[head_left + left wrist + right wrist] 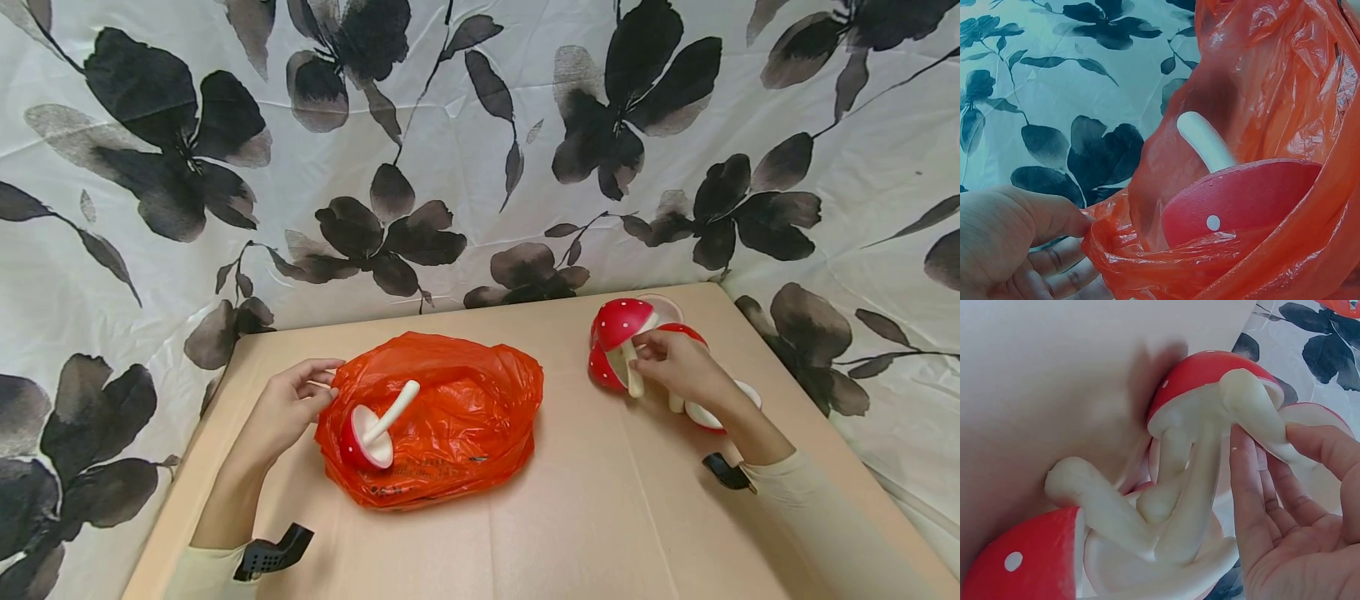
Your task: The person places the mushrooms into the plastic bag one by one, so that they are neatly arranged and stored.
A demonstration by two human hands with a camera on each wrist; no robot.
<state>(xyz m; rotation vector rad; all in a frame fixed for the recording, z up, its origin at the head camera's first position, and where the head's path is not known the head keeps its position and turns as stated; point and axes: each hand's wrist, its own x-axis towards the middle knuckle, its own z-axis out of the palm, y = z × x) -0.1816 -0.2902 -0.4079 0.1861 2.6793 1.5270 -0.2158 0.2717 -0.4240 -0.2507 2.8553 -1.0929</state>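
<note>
An orange-red plastic bag (465, 417) lies spread open on the table, its edge pinched at the left side by my left hand (296, 404). Inside it rests one toy mushroom (1241, 194), red-capped with white dots, its pale stem tilted upward. Over at the right, my right hand (678, 362) pinches the pale stem (1254, 406) of another mushroom between thumb and fingers. Several more mushrooms, among them one with a dotted red cap (1022, 562), lie heaped around that hand, stems crossing. The hand and stems partly hide the pile in the head view.
The pale wooden table (577, 517) ends at the back against a white cloth (480, 150) printed with dark flowers. The mushroom pile lies near the table's back right edge. A dark wrist camera (273, 552) is strapped to the left wrist.
</note>
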